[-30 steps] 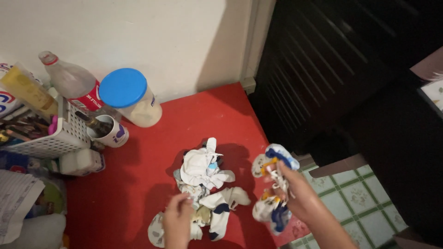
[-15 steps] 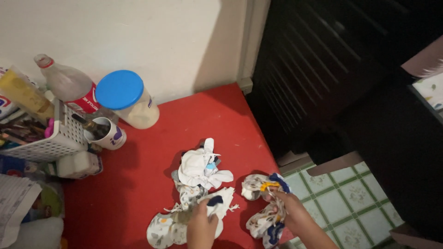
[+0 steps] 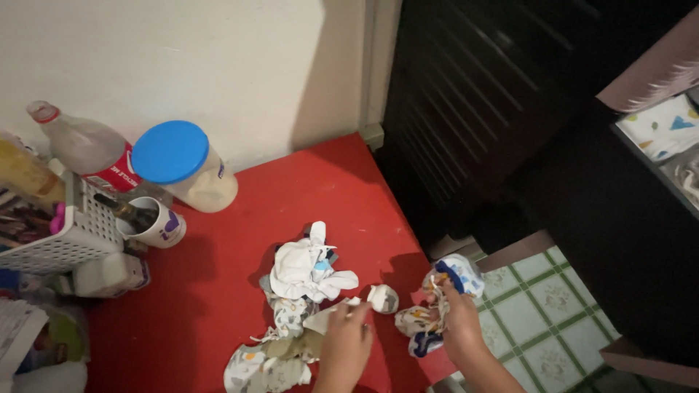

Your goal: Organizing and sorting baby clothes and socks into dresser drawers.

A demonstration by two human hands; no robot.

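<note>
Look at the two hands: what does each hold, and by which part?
The right hand grips a bundle of small printed cloths around its middle. The left hand pinches the edge of a white cloth from the pile.

The white basket (image 3: pixel 65 244) left of the blue-lidded jar (image 3: pixel 183 166) is cut by the frame edge; its contents are too blurred to identify.

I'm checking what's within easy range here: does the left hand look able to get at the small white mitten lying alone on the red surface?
Probably yes. The left hand is right beside the small white mitten, with only bare red surface between them.
</note>
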